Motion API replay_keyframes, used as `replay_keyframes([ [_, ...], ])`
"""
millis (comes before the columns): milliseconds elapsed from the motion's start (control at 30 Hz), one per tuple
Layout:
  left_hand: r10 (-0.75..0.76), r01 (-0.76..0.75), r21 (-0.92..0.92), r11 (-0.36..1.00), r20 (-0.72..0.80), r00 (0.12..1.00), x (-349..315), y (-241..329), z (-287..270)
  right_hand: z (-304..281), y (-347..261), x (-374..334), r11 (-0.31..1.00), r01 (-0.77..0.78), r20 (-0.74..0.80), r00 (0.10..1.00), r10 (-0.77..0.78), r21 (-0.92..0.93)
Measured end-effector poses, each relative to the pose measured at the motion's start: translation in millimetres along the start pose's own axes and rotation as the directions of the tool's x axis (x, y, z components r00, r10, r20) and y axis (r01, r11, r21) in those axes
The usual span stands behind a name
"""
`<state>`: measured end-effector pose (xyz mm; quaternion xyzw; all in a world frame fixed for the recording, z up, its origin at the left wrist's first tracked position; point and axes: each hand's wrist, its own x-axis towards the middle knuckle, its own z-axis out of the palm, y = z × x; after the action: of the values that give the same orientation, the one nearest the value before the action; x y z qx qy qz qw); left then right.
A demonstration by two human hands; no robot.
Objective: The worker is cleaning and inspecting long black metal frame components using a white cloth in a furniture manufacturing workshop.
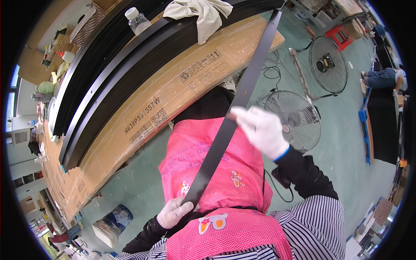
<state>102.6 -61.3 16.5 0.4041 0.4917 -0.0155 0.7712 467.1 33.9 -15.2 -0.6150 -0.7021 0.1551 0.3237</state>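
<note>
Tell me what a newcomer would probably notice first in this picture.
Probably the bright pink apron, low in the middle, and the long black strip slanting across it toward the top edge. The white-gloved left hand grips the strip's lower end; the right hand is at its edge around midway. Further right are two round fans.

This is a workshop, I believe: left of my right fingers lie long black strips and a taped cardboard package; to their right are big fans and green floor.
</note>
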Motion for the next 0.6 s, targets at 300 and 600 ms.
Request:
replay_keyframes([
  [300, 0.017, -0.017, -0.024, 1.0, -0.014, 1.0, -0.8, -9.0, 1.9, -7.8, -5.6, -8.5, 0.995, -0.099, 0.001, 0.995, 0.099, 0.027],
  [600, 0.014, -0.014, -0.001, 1.0, -0.01, 1.0, -0.5, -4.8, 3.0, -13.0, -11.4, -16.8, 0.999, -0.046, 0.084, 0.995, 0.048, -0.03],
])
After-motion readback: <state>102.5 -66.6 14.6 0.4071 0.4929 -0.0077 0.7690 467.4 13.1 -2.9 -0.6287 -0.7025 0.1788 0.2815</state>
